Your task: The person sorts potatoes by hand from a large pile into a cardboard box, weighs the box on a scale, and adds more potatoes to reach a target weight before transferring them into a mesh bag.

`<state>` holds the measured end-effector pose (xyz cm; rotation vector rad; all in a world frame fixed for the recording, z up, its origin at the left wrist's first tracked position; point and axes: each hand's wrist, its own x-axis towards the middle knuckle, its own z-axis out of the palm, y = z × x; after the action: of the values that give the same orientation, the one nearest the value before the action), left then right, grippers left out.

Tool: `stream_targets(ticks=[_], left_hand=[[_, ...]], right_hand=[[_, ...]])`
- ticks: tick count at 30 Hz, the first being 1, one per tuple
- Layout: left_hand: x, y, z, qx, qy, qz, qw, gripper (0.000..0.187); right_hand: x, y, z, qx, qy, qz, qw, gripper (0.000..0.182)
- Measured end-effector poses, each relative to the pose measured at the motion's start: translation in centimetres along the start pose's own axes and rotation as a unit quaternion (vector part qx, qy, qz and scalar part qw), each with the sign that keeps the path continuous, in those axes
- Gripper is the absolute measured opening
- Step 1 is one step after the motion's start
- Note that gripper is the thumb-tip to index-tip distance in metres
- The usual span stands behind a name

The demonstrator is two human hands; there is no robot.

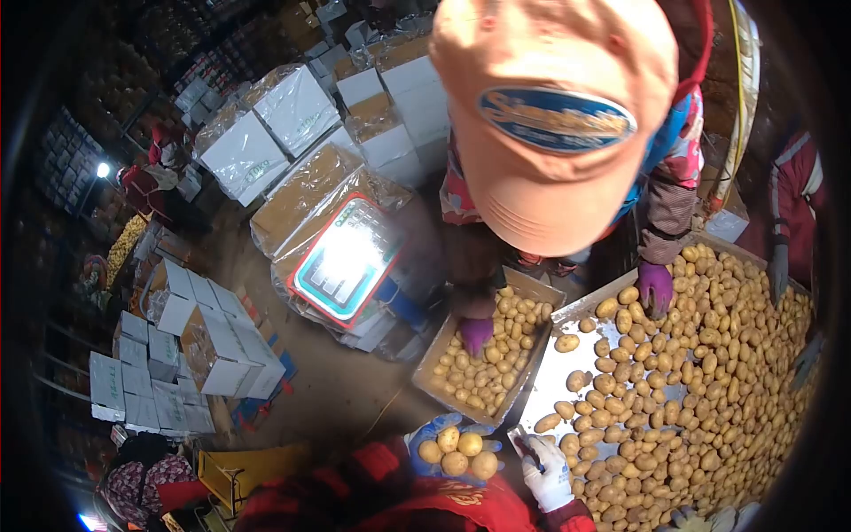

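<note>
My left hand [454,448], in a blue glove, is curled round several potatoes [455,463] close to the red clothing at the bottom middle. My right hand [548,474], in a white glove, grips a small dark object [517,438] with a pale edge, too small to identify, at the near edge of the metal sorting table [555,368]. Many loose potatoes [709,381] cover that table. Left of it stands an open cardboard box [428,376] partly filled with potatoes.
Opposite, a person in an orange cap [550,195] has one purple glove [476,335] in the box and another [655,288] on the table's potatoes. A scale display [346,257] and white cartons [297,106] stand left. Other workers' gloved hands [780,270] rest at the right.
</note>
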<state>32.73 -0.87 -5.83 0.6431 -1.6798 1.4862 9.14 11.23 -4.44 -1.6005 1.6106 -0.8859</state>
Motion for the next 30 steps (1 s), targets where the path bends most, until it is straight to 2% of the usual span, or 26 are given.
stream_targets(ticks=[9, 10, 11, 12, 13, 15, 16, 19, 20, 22, 23, 24, 26, 28, 29, 30], left_hand=[[7.7, 2.0, 0.7, 0.057, 0.048, -0.013, 0.997, 0.049], [7.4, 2.0, -0.3, 0.217, -0.006, 0.101, 0.971, 0.047], [7.1, 2.0, -1.4, 0.359, -0.022, 0.226, 0.905, 0.045], [5.0, 2.7, -5.5, 0.596, -0.103, 0.430, 0.670, 0.041], [2.9, 3.8, -8.2, 0.735, -0.177, 0.565, 0.330, 0.037], [0.9, 3.5, -6.5, 0.656, -0.129, 0.503, 0.548, 0.039], [0.2, 1.4, -4.7, 0.507, -0.088, 0.388, 0.765, 0.039], [-0.6, -1.3, -5.0, 0.524, -0.043, 0.395, 0.753, 0.042], [-0.9, -2.2, -5.1, 0.606, -0.012, 0.457, 0.651, 0.044], [-1.8, -3.3, -4.6, 0.634, 0.013, 0.504, 0.587, 0.049], [-2.8, -3.7, -4.0, 0.590, 0.009, 0.496, 0.638, 0.050], [-3.9, -4.1, -3.3, 0.543, 0.004, 0.485, 0.686, 0.053], [-1.9, -6.5, -2.5, 0.547, 0.054, 0.523, 0.652, 0.055], [0.3, -8.5, -2.4, 0.653, 0.143, 0.588, 0.454, 0.055], [0.5, -9.2, -2.3, 0.696, 0.187, 0.606, 0.337, 0.055], [0.3, -9.4, -2.3, 0.712, 0.207, 0.607, 0.284, 0.054]], right_hand=[[-2.0, -0.2, -3.9, 0.043, 0.028, 0.017, 0.999, 0.034], [-2.1, -0.1, -4.0, 0.043, 0.028, 0.021, 0.998, 0.034], [-2.1, 0.0, -4.2, 0.042, 0.027, 0.024, 0.998, 0.034], [-1.9, 0.0, -4.2, 0.076, 0.016, 0.023, 0.997, 0.035], [-1.8, 0.0, -4.3, 0.108, 0.003, 0.022, 0.994, 0.035], [-1.0, -0.4, -4.7, 0.169, -0.023, 0.023, 0.985, 0.036], [-0.4, -1.3, -5.6, 0.107, -0.061, 0.021, 0.992, 0.038], [0.0, -2.0, -5.8, -0.004, -0.065, 0.025, 0.998, 0.039], [-0.3, -2.8, -4.9, 0.038, -0.020, 0.053, 0.998, 0.039], [-0.3, -4.2, -4.9, 0.132, -0.021, 0.118, 0.984, 0.040], [-0.2, -5.7, -5.0, 0.177, -0.023, 0.153, 0.972, 0.040], [0.0, -3.6, -4.4, 0.077, -0.023, 0.077, 0.994, 0.044], [0.7, 0.5, -2.8, 0.016, -0.033, 0.042, 0.998, 0.046], [0.7, 2.0, -1.8, -0.043, -0.027, -0.002, 0.999, 0.048], [0.7, 1.2, -1.2, 0.010, -0.033, 0.051, 0.998, 0.048], [0.5, 0.5, -0.5, 0.063, -0.036, 0.105, 0.992, 0.047]])
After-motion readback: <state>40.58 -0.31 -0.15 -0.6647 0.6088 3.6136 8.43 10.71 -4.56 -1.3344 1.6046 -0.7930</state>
